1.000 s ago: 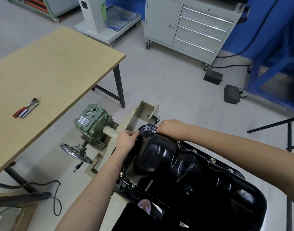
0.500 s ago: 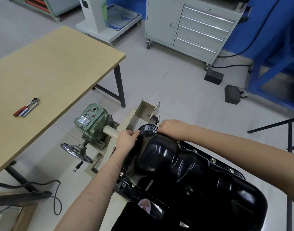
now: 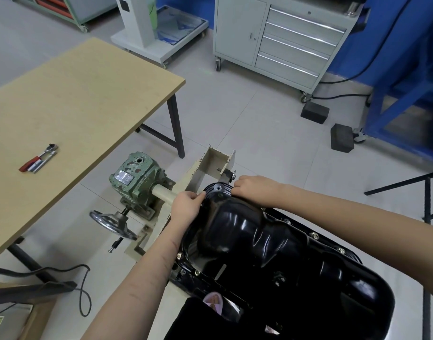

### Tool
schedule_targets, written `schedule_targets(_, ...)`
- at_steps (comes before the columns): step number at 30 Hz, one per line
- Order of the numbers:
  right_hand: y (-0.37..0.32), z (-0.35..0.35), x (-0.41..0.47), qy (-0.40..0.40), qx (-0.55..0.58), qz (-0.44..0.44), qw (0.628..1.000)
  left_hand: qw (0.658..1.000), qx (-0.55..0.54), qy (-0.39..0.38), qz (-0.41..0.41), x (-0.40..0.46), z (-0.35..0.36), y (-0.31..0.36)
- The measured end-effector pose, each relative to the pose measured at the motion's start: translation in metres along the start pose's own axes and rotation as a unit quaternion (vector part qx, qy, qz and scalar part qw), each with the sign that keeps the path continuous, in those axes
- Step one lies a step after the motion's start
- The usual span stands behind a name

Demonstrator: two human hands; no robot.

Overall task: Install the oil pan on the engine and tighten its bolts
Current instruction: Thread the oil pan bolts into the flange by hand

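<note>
The black oil pan [image 3: 271, 244] sits on the engine, bolts [image 3: 314, 235] already placed along its flange. The left hand [image 3: 184, 207] and the right hand [image 3: 254, 188] both pinch at its far rim, apparently fingering bolts there. The ratchet [image 3: 39, 158] lies unused near the tabletop's left edge; wrench-tightening remains. Nothing has visibly moved since a second ago.

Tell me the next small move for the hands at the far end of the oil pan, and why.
Probably finish finger-starting the bolts at that far rim. Both the left hand and right hand pinch at the oil pan flange there, while bolts already sit along its side edges. The ratchet lies untouched on the table, so tightening likely comes afterwards.
</note>
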State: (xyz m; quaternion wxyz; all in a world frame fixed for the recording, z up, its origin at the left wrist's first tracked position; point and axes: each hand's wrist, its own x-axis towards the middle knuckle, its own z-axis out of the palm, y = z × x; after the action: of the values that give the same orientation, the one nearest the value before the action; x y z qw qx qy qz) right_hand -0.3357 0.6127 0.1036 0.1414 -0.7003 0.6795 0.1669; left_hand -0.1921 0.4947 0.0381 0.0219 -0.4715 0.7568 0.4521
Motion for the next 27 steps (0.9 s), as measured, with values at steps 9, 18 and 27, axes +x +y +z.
schedule_targets(9,-0.0005,0.0047,-0.001,0.021,-0.017,0.027,0.999,1.0,-0.007,-0.001,0.008,-0.0008,0.0002,0.0004)
schedule_targets(18,-0.0003,0.0008,0.0004,0.001,0.01,0.017,1.0,1.0,-0.005,0.0,0.013,-0.0001,0.0005,-0.0007)
schedule_targets(27,-0.0033,-0.0011,0.0045,0.007,-0.022,0.053,0.998,1.0,0.0,0.0,0.006,0.0004,0.0002,-0.0006)
